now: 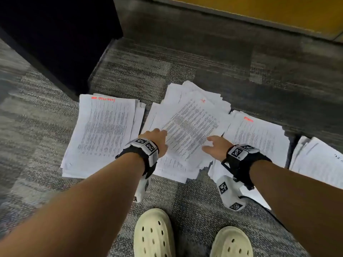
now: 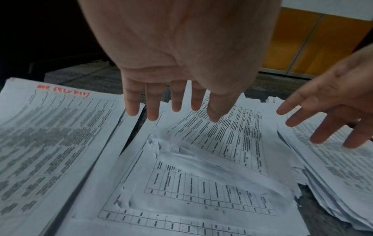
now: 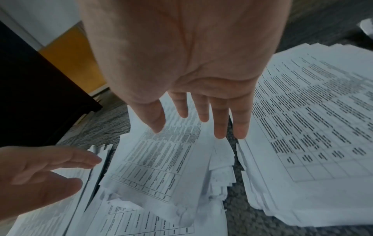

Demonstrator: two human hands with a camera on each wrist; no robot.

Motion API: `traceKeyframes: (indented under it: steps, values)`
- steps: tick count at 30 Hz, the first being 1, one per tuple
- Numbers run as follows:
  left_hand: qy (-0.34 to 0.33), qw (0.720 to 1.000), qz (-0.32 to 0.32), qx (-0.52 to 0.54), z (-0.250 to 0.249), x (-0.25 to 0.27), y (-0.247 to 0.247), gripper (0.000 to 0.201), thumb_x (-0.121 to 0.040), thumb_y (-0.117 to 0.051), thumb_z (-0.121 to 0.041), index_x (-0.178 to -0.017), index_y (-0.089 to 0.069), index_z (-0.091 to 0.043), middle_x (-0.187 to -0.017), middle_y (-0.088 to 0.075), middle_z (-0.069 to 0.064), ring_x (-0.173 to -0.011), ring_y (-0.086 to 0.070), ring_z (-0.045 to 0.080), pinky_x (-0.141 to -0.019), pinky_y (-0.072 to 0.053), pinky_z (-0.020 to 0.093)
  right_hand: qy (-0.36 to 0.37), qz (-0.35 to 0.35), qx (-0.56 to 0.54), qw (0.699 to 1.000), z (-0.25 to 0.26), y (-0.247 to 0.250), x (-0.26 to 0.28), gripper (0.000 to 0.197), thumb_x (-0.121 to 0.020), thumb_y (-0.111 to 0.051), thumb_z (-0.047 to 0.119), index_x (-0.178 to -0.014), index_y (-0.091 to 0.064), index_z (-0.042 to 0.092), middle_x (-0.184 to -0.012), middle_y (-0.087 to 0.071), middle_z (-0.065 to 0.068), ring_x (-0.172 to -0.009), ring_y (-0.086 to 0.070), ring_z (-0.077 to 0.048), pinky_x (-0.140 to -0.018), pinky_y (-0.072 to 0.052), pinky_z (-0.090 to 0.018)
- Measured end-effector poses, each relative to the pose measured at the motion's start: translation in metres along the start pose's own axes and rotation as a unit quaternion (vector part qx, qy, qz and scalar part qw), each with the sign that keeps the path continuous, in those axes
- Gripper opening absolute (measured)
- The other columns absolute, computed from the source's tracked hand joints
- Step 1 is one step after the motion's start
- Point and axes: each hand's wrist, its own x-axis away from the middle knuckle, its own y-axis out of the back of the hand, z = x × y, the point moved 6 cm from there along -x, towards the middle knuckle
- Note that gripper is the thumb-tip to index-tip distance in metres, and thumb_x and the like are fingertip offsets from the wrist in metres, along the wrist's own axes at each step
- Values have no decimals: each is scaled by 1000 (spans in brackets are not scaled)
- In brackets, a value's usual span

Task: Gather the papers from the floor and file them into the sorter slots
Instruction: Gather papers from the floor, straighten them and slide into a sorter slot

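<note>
Printed white papers lie in piles on the grey carpet. A neat left pile [image 1: 104, 132] has red writing at its top. The middle pile [image 1: 187, 127] is loose and askew, with crumpled sheets [image 2: 181, 167] near me. A right pile [image 1: 259, 138] also carries a red mark. My left hand [image 1: 155, 135] hovers over the middle pile's left edge, fingers [image 2: 153, 102] straight and spread, holding nothing. My right hand [image 1: 213, 145] hovers over the same pile's right edge, fingers [image 3: 220, 119] straight, also holding nothing. No sorter is in view.
A fourth paper stack [image 1: 319, 160] lies at the far right. A dark cabinet [image 1: 55, 43] stands at the back left and a yellow panel [image 1: 278, 10] runs along the back. My two cream clogs [image 1: 154, 236] stand on the carpet just before the piles.
</note>
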Motion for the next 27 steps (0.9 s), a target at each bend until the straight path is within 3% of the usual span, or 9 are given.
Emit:
traceKeyframes:
  steps: [6,10,13,15,17,20,22,25,27]
  values:
    - [21,999,5,-33,11,-20,-9,47,-96,-46,-38,-139,-38,-23,-139,-42,2,-123,-47,32,-98,-43,47,-19,22,-25,999,-8,-15,-21,65,-96,-50,39,-151,-23,16,-158,-19,-6,-142,-27,-26,-113,-26,-35]
    - [73,997,15,36,26,-31,-18,54,-93,-50,-44,-140,-35,-21,-142,-38,5,-122,-49,35,-98,-43,52,-15,34,-25,999,-6,-27,-37,65,-95,-51,41,-150,-26,17,-158,-20,-8,-142,-27,-27,-111,-26,-33]
    - [109,985,32,130,34,-37,-28,64,-90,-55,-44,-144,-29,-19,-143,-34,12,-117,-53,37,-96,-46,50,-25,-8,-56,998,-6,-27,-45,64,-91,-56,44,-145,-37,17,-155,-27,-10,-140,-32,-27,-112,-28,-34]
    - [121,975,48,180,37,-38,-34,69,-90,-57,-44,-146,-25,-18,-140,-42,14,-117,-55,35,-95,-47,45,-55,-44,-72,995,-9,-24,-48,68,-83,-58,56,-139,-47,19,-151,-34,-11,-135,-39,-30,-112,-32,-41]
    - [123,969,52,207,40,-40,-39,71,-89,-58,-44,-146,-24,-18,-132,-53,13,-110,-59,32,-90,-48,40,-92,-43,-35,994,-13,-26,-53,81,-74,-50,73,-137,-49,23,-148,-36,-12,-133,-39,-32,-111,-32,-46]
    - [109,977,54,176,42,-42,-47,71,-86,-57,-48,-145,-27,-21,-129,-57,10,-107,-59,29,-88,-49,38,-153,-56,2,987,-23,-23,-61,78,-77,-45,77,-120,-60,14,-133,-48,-19,-113,-46,-34,-99,-40,-44]
    - [104,984,62,127,44,-41,-51,74,-81,-54,-56,-145,-31,-24,-138,-51,7,-121,-51,31,-98,-45,46,-183,-72,-44,979,-32,-23,-65,91,-71,-51,79,-123,-52,4,-126,-53,-20,-101,-53,-33,-94,-45,-43]
    - [94,989,65,92,49,-42,-54,72,-86,-52,-57,-147,-32,-24,-147,-41,7,-133,-40,32,-106,-39,47,-226,-101,-110,962,-44,-22,-68,118,-65,-65,73,-142,-21,-4,-138,-46,-21,-118,-52,-36,-100,-43,-43]
    - [91,987,75,107,50,-44,-53,75,-87,-51,-60,-149,-29,-24,-151,-35,7,-137,-36,31,-109,-35,47,-252,-88,-107,958,-48,-23,-70,127,-51,-68,80,-136,-26,-6,-131,-46,-26,-113,-54,-37,-101,-42,-45]
